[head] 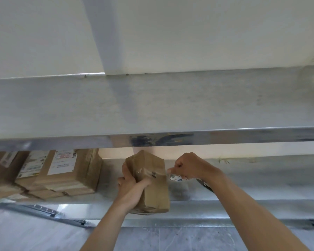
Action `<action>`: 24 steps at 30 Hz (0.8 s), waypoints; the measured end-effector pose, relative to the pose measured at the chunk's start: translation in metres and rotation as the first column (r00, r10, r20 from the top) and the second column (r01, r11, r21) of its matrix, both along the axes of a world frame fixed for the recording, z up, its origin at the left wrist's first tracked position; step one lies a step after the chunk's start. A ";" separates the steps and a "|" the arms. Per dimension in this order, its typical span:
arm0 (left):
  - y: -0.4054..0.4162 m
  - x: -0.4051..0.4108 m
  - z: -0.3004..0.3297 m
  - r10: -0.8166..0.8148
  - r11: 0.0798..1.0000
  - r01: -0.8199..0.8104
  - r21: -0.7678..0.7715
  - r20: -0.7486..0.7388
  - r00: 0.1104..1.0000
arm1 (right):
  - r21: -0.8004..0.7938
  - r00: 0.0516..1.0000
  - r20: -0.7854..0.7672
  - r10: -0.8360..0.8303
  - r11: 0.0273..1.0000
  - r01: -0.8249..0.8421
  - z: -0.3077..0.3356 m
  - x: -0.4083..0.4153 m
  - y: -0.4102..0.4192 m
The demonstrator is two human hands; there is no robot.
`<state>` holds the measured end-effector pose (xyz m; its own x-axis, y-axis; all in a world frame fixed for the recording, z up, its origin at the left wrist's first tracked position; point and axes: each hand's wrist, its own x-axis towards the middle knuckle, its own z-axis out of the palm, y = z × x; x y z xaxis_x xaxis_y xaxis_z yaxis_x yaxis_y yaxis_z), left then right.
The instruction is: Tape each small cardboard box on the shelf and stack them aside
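A small brown cardboard box (153,180) stands on end at the front of the lower metal shelf (243,189). My left hand (130,185) grips its left side, thumb pressed across the front. My right hand (190,166) is just right of the box, closed on a roll of clear tape (175,178). A strip of tape stretches from the roll across the box's front. Most of the roll is hidden under my fingers.
A stack of labelled cardboard boxes (62,173) sits on the same shelf to the left. The upper metal shelf (152,105) hangs close overhead. A dark object (205,184) lies behind my right wrist. The grey floor (170,240) shows below.
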<state>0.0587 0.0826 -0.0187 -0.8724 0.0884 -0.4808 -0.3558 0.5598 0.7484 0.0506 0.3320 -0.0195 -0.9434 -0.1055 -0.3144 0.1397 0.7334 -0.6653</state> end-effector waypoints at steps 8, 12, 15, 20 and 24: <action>-0.016 -0.004 -0.029 0.090 0.931 -0.128 0.341 0.127 0.988 | 0.116 0.997 0.051 -0.057 0.992 0.050 -0.002 -0.001 0.023; -0.014 -0.002 -0.038 0.102 0.850 -0.190 0.491 0.202 0.974 | 0.171 0.997 0.075 -0.033 0.985 0.020 -0.012 -0.012 0.017; -0.020 -0.005 -0.044 0.111 0.830 -0.219 0.512 0.233 0.966 | 0.187 0.996 0.086 -0.035 0.982 0.018 -0.019 -0.016 0.012; -0.026 -0.013 -0.048 0.147 0.883 -0.240 0.404 0.247 0.958 | 0.239 0.997 0.078 0.013 0.971 -0.031 -0.015 -0.020 0.001; -0.020 -0.019 -0.036 0.064 0.998 -0.064 -0.007 0.027 0.998 | 0.280 0.997 0.069 0.024 0.959 -0.042 -0.013 -0.020 0.000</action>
